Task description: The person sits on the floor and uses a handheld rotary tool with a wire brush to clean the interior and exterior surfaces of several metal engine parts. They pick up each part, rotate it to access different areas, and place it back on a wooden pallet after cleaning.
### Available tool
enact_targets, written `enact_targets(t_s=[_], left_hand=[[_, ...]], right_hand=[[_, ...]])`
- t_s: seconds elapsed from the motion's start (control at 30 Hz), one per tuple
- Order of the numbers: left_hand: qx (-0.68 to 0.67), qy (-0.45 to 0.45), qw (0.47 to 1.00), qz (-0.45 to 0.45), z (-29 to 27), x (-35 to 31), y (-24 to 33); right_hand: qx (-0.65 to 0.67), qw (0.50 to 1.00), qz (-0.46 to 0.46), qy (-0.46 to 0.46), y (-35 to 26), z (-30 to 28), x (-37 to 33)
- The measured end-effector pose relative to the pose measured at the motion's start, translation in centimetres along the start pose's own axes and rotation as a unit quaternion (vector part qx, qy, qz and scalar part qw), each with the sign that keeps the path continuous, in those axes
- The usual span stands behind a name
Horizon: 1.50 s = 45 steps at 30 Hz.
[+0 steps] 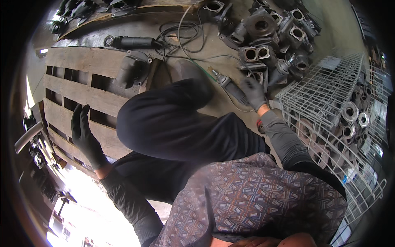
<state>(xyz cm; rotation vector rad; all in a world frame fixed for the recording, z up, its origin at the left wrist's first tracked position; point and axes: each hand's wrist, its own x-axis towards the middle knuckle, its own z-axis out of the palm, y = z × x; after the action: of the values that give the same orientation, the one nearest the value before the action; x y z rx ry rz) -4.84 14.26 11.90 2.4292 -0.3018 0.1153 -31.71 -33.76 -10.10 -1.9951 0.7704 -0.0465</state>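
Observation:
My left hand, in a dark glove, is raised over the wooden pallet. Its fingers stretch out and hold nothing. In a grey glove, my right hand is beside a power grinder that lies on the floor. Motion blurs this hand a little, but its fingers look extended, with nothing seen in them. Whether it touches the grinder I cannot tell. A dark metal casting rests at the pallet's far right corner, just left of my bent knee.
A longer grinder lies beyond the pallet, near a coiled cable. Dark castings are heaped at the far right. A wire mesh cage stands on my right with more castings inside. Another pallet bears parts at the far left.

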Motion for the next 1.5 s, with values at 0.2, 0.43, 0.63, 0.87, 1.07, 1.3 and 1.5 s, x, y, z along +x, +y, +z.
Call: enact_targets(t_s=[0.2, 0.43, 0.63, 0.87, 1.07, 1.3, 1.5], left_hand=[[-0.046, 0.004, 0.998, -0.046, 0.1, -0.6, 0.0], [-0.059, 0.012, 0.995, -0.084, -0.4, -2.4, 1.6], [0.028, 0.008, 0.997, -0.067, -1.8, -4.7, 2.3], [-0.079, 0.045, 0.992, -0.088, -2.3, -4.8, 3.9], [-0.187, 0.083, 0.979, -0.019, -3.1, -5.1, 7.6], [-0.434, 0.0, 0.901, 0.002, 0.4, -5.0, 15.9], [-0.424, 0.013, 0.902, -0.082, 3.1, -2.9, 15.3]], right_hand=[[-0.098, 0.934, 0.222, 0.261, 12.2, -9.7, 1.4], [-0.019, 0.93, 0.246, 0.271, 25.0, -9.2, 9.8], [-0.124, 0.91, 0.263, 0.296, 19.2, -9.6, 8.0], [-0.274, 0.921, 0.141, 0.238, 11.0, -9.8, 0.1], [-0.2, 0.958, 0.013, 0.206, -1.1, -10.6, -4.0], [-0.225, 0.926, -0.295, 0.074, -23.5, -6.9, 1.3], [-0.267, 0.859, -0.437, 0.018, -38.2, 0.0, 2.2]])
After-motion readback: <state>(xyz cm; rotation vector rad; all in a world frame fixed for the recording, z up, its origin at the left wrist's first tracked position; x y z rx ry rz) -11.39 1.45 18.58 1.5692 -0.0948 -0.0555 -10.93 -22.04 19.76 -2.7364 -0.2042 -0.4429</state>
